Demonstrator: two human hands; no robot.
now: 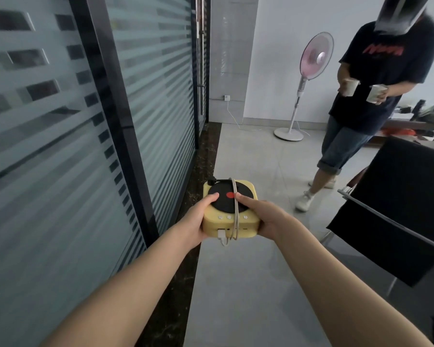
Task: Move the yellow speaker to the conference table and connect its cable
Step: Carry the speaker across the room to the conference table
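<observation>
Now in the air over grey floor (248, 284): boxy yellow plastic speaker (229, 222), pale cable (235, 209) wound round. Clasped at both sides by left hand (198, 221) and right hand (263, 216), thumbs pressed on top. Probably light, rigid, smooth; safest held by side walls.

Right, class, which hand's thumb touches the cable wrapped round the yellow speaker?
The right hand: its thumb tip meets the cable on top of the speaker. The left hand rests its thumb on the black disc, clear of the cable.
</observation>
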